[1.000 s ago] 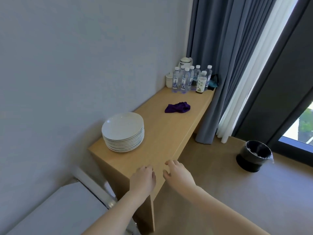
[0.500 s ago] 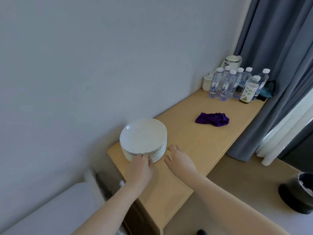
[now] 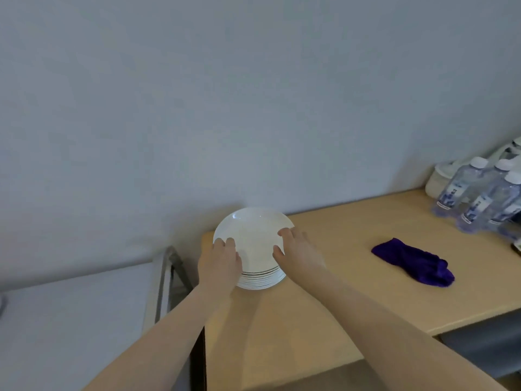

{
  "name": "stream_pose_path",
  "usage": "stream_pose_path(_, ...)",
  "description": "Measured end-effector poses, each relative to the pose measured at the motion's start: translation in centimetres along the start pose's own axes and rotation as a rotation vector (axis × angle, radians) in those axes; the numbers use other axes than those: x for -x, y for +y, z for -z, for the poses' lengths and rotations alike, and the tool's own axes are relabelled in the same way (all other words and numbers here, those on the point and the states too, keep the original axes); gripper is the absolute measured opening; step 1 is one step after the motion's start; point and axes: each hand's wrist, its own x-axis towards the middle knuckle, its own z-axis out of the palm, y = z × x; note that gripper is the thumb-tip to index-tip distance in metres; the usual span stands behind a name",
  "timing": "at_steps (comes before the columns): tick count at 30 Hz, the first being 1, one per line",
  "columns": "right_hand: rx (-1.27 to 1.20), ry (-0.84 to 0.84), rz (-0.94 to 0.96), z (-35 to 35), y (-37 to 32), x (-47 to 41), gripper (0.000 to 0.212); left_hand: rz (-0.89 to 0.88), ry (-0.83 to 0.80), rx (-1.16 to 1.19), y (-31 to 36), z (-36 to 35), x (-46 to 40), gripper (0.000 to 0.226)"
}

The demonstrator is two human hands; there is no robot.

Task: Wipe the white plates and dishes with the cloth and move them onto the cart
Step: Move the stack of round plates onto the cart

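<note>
Both hands are on the stack of white plates [image 3: 253, 241] right now. The left hand [image 3: 221, 263] sits on the stack's left rim, fingers curled over the edge of the top plate. The right hand [image 3: 300, 251] is on the opposite rim, fingers spread and bent over the top, thumb down the side. I honestly can't tell if they're taking just the top plate or more.

My guess on handling: glazed ceramic, so stiff, slick and chippable, and the whole stack would be heavy. I'd peel off one plate by opposite rims, like the hands are placed now, rather than haul the lot.

The stack sits at the near end of the wooden counter [image 3: 338, 292], against the wall. Off to the right of the right hand, well apart, lies the purple cloth [image 3: 414, 262], untouched. Further right and back, a bunch of water bottles [image 3: 479, 198] with blue labels, print too blurry to read.
</note>
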Motion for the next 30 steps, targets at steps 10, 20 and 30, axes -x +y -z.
stream_pose_path(10,0.176,-0.073,0.095,-1.7,0.2,-4.2,0.042,0.144,-0.108,-0.063,-0.9,-0.7,-2.2,0.035)
stream_pose_path(20,0.204,-0.112,-0.015,-2.4,0.6,-7.9,0.041,0.204,-0.142,0.05,-1.7,-2.1,-6.0,0.032)
stream_pose_path(30,0.1,-0.186,0.022,-3.2,1.6,-10.4,0.043,0.305,-0.131,0.048,-1.1,-3.8,-8.0,0.025)
